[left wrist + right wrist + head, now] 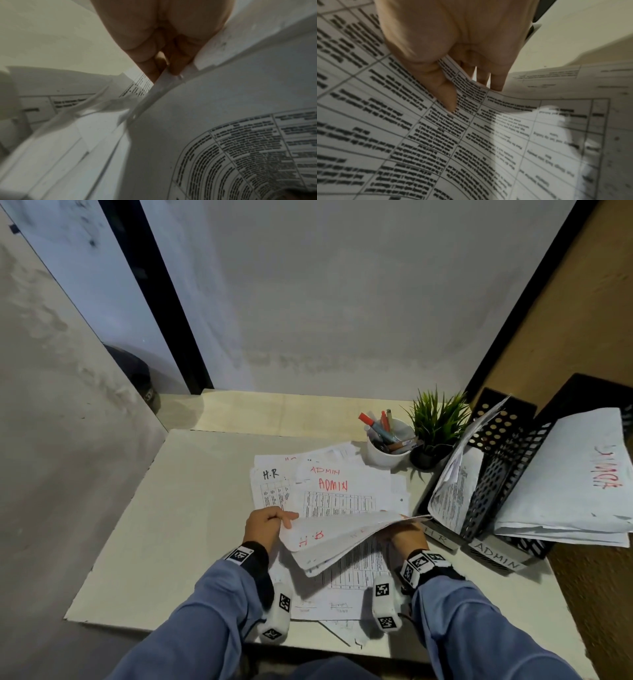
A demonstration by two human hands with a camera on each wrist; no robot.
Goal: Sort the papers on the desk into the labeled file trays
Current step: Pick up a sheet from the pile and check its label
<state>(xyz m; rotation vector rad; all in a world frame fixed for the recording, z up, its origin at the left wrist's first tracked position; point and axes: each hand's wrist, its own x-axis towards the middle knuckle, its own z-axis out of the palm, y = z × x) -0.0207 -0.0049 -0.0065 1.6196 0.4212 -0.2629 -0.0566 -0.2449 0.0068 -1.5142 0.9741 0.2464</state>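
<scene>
head view shows both hands lifting a small bundle of papers (329, 542) above the desk (164, 525), the sheets sagging between them. the left hand (265, 525) pinches the bundle's left edge, thumb on top near a red "h.r" mark that reads upside down; in the left wrist view the fingers (178, 59) are curled round the thin edge of the sheets. the right hand (407, 537) is under the bundle's right side and mostly hidden by it; the right wrist view shows its thumb (445, 93) on a printed table page and the fingers (496, 79) curled behind the sheet, so it grips the paper too.

more loose papers (329, 487) lie spread on the desk beyond the hands, one marked "h.r" in black and two marked "admin" in red, and further printed sheets (356, 573) lie under the raised bundle, near the desk's front edge.

at the right edge of the desk stand two black perforated file trays. the hr tray (493, 474) carries a label at its front and holds a few curled sheets leaning inside. just right of it, the admin tray (534, 546) has a label reading "admin" and holds a thick pile of sheets, the top one marked in red.

behind the loose papers sit a white cup of pens (388, 451) and, just beside it, a small potted plant (436, 426).
</scene>
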